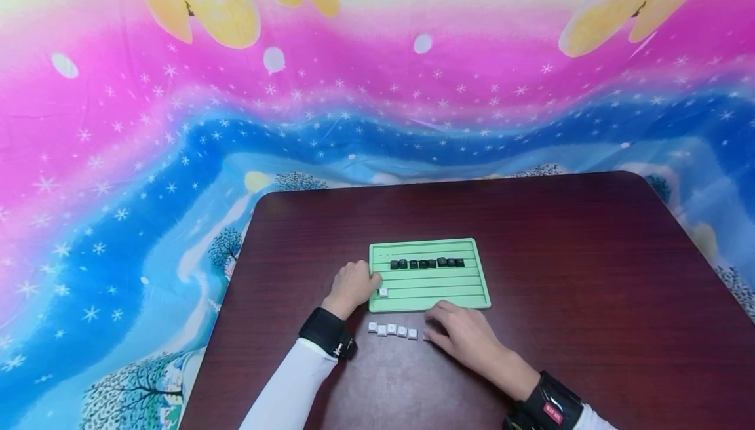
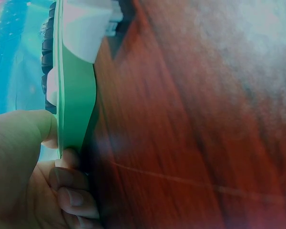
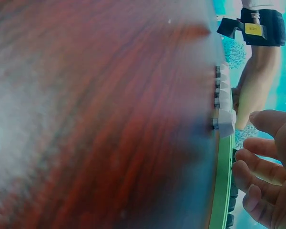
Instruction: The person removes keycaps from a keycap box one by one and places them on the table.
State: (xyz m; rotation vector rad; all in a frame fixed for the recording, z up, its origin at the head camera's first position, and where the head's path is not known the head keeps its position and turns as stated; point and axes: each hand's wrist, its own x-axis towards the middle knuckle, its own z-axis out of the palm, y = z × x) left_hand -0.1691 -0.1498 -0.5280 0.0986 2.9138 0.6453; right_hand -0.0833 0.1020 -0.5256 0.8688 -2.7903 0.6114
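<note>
My left hand (image 1: 350, 288) grips the left edge of a green ridged tray (image 1: 433, 289); in the left wrist view its thumb lies at the rim and the other fingers curl by the side. A row of black keycaps (image 1: 423, 264) stands on the tray's upper part. One white keycap (image 1: 384, 292) sits near its lower left, beside the left thumb. In front of the tray, several white keycaps (image 1: 392, 329) lie in a row on the table. My right hand (image 1: 466, 335) hovers just right of that row, fingers loosely bent, nothing visible between them (image 3: 269, 171).
The dark brown wooden table (image 1: 590, 273) extends widely to the right of the tray. Behind it hangs a colourful printed cloth (image 1: 377, 102). Black bands with camera mounts are strapped on both wrists, the left wrist band (image 1: 324, 332) close to the white keycaps.
</note>
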